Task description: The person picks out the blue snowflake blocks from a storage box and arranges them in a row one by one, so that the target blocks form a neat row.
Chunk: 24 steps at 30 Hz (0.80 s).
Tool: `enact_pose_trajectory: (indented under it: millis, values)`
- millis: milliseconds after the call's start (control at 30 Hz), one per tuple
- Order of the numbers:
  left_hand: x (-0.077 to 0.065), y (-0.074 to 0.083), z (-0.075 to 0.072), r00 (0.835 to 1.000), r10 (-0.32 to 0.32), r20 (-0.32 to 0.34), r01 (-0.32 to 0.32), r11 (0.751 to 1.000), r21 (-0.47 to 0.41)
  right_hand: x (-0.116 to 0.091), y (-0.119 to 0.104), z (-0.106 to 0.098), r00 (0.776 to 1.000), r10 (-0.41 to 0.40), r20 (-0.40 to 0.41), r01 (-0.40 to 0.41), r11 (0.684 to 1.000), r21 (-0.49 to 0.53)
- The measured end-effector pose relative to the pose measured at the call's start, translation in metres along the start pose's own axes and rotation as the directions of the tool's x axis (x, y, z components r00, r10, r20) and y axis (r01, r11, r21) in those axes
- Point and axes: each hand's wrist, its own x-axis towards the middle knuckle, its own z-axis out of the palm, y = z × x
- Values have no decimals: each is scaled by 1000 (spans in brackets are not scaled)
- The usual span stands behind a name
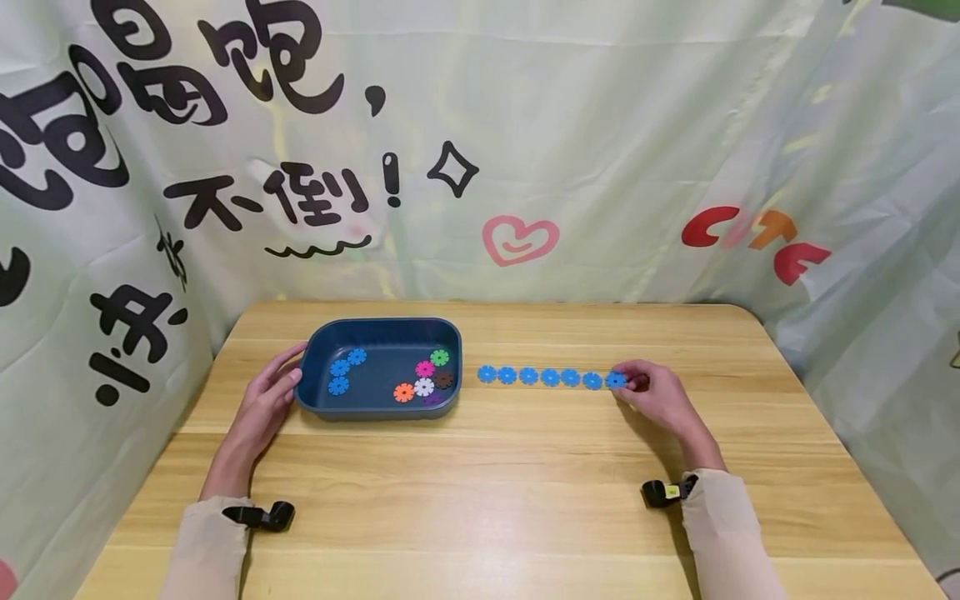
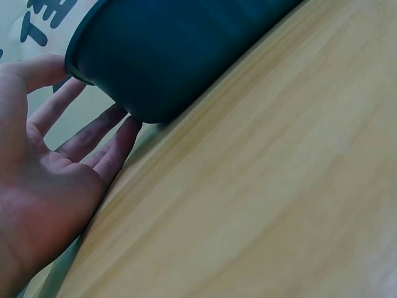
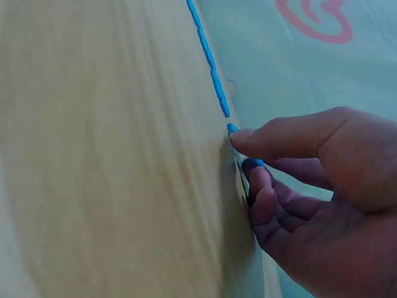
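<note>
Pinching the end blue disc (image 1: 616, 380) with right hand (image 1: 658, 398), right of six more blue discs (image 1: 551, 377); touching disc-strewn tray (image 1: 375, 414) with loosely spread left hand (image 1: 260, 406), facing far printed cloth (image 1: 615, 150).

So the tray (image 1: 386, 329) is rocking a plain, dark navy-teal. The row of little discs (image 1: 528, 377) is coming up solid bright blue, and the trio of tray discs (image 1: 340, 367) is matching it. The mixed bunch is going full rainbow: a green disc (image 1: 439, 357), a hot pink disc (image 1: 425, 369), a brown disc (image 1: 443, 380), a white disc (image 1: 423, 386), an orange disc (image 1: 404, 392) and a dark purple disc (image 1: 434, 399). The table (image 1: 480, 500) is showing streaky, light tan wood grain. The pale green curtain (image 1: 600, 167) is sporting chunky black lettering (image 1: 391, 173), a pink heart (image 1: 516, 248), plus red and orange letters (image 1: 711, 227). Sleeves (image 1: 206, 550) are going beige, wrist cameras (image 1: 281, 517) black.
</note>
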Motion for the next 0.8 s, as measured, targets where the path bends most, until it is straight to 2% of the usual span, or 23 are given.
enact_pose_trajectory:
  millis: [300, 533, 800]
  values:
    - [-1, 0, 0, 1000, 3, 4, -3, 1000, 6, 1, 1, 2, 1000, 5, -5, -5, 1000, -25]
    - [3, 0, -1, 999, 29, 17, -28, 997, -73, -2, -3, 1, 1000, 10, 12, -10, 1000, 6]
    - [0, 0, -1, 1000, 24, 11, -23, 997, -71, -1, -3, 1, 1000, 17, 20, -17, 1000, 7]
